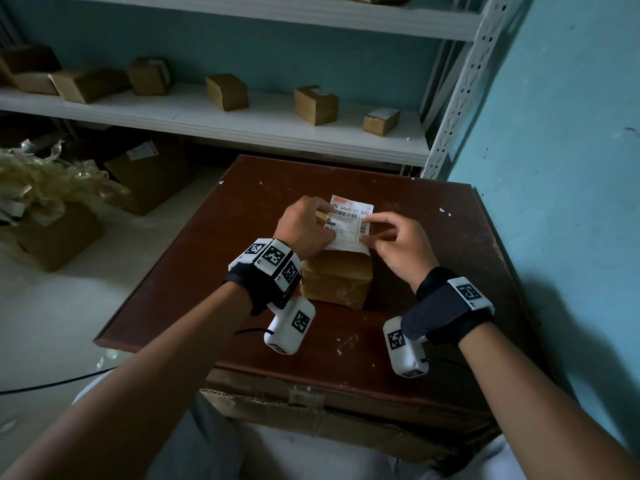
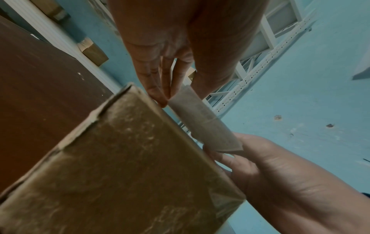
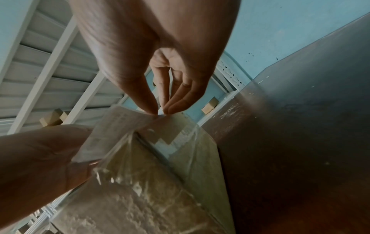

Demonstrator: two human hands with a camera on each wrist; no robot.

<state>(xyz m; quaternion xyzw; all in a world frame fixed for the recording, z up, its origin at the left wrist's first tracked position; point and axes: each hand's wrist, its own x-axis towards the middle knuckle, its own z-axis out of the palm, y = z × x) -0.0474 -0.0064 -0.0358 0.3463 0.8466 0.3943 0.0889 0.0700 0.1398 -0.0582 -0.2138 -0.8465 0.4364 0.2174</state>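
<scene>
White printed shipping label point(image 1: 349, 220) sits between both hands, over the brown taped cardboard box point(image 1: 334, 280) mid dark-brown desk point(image 1: 450, 271). Left hand point(image 1: 304, 226) pinches its left edge, right hand point(image 1: 398, 244) its right edge. Long axis points at the desk's far edge, near end meeting the box top.

Two hands work here, one left hand point(image 1: 304, 226) and one right hand point(image 1: 398, 247), with one shipping label point(image 1: 349, 220) between them, one brown box point(image 1: 336, 282) beneath them and one table point(image 1: 433, 271) under that. Beyond the hands, one shelf point(image 1: 242, 126) carries four small boxes point(image 1: 149, 77) point(image 1: 227, 91) point(image 1: 316, 105) point(image 1: 381, 121) standing apart, plus a huddle at its left end too dark to count. Left of the hands, two floor cartons point(image 1: 149, 178) point(image 1: 52, 240) sit.
</scene>
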